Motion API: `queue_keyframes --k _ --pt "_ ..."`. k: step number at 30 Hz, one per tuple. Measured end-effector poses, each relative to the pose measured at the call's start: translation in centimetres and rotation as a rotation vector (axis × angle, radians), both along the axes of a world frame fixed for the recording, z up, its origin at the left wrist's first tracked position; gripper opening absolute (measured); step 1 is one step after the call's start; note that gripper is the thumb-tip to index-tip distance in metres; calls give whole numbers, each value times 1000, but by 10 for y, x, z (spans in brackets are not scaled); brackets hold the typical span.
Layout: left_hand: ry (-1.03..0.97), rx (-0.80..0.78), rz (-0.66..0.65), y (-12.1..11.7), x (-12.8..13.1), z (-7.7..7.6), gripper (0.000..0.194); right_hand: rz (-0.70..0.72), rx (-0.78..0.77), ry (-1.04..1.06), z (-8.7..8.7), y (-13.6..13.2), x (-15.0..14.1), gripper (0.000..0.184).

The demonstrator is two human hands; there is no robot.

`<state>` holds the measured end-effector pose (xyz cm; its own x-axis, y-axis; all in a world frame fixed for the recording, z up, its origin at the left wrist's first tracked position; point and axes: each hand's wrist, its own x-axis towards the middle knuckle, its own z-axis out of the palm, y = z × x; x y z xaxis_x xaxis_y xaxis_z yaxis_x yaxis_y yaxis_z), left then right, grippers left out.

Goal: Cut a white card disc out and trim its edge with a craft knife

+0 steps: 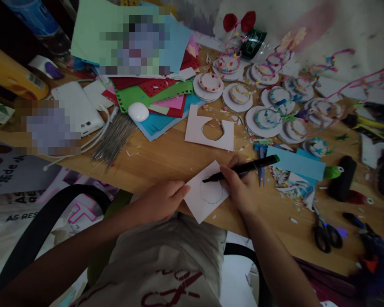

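My left hand (166, 196) pinches the left corner of a white square card (200, 211) at the table's front edge. On the card is a thin green circle outline. My right hand (238, 187) is closed around a black marker (243, 169) with a green end, its dark tip at the upper left of the circle. The right-hand fingers also lie against the card's right side. Just beyond the card lies a white sheet with a round cut-out (195, 134). Tweezers (261, 168) and blue card strips (294, 162) lie to the right of the marker.
Several small decorated paper hats (240, 96) fill the back right of the wooden table (153, 157). Scissors (326, 232) lie at the right front. Coloured sheets (169, 121), a white mouse (138, 112), a bundle of thin wires (113, 136) and a white power bank (78, 106) sit at the left.
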<state>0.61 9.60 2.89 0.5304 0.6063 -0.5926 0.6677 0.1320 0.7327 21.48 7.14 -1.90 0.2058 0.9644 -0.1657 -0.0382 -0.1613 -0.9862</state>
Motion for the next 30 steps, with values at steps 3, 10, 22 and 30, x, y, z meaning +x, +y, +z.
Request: queue_keyframes --k 3,10,22,30 --pt "-2 3 -6 0 0 -1 39 -4 -1 5 -1 0 0 30" --pt "10 3 -6 0 0 1 39 47 8 -67 5 -1 -2 27" --pt "-16 -26 10 0 1 1 37 118 5 -96 7 -1 0 26" --pt "-26 -42 -7 0 0 0 38 11 -85 121 1 2 2 29"
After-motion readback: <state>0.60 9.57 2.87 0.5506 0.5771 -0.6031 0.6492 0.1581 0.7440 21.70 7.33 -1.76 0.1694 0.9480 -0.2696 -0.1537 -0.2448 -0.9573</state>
